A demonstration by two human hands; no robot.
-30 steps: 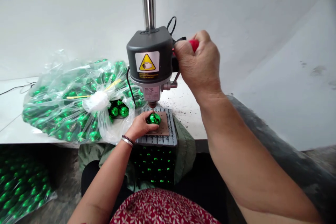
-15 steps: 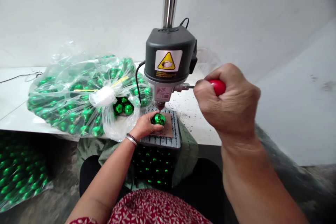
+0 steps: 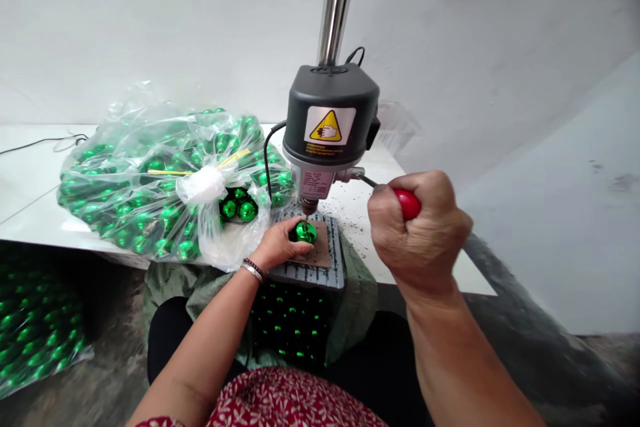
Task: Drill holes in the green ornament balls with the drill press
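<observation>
A shiny green ball point(image 3: 306, 233) rests on a brown pad point(image 3: 323, 252) over the grey base plate point(image 3: 338, 260) of a drill press point(image 3: 333, 103). Fingers and thumb of my left hand point(image 3: 283, 242) grip the ball from its left side. Directly above the ball is the drill chuck point(image 3: 309, 207), with the thin bit at the ball's top; whether it has entered cannot be made out. My right hand point(image 3: 423, 230) is wrapped round the red knob point(image 3: 409, 204) of the press lever, right of the machine.
A clear plastic bag point(image 3: 135, 193) full of green balls lies on the white table point(image 3: 30, 213), its torn opening facing the press. Another bag of green balls point(image 3: 37, 327) is at the lower left. Dark shavings dot the table. More green balls show below the base plate.
My right hand has moved down with the red knob, and the lever now slopes downward. My left hand still holds the ball. The camera view has shifted slightly.
</observation>
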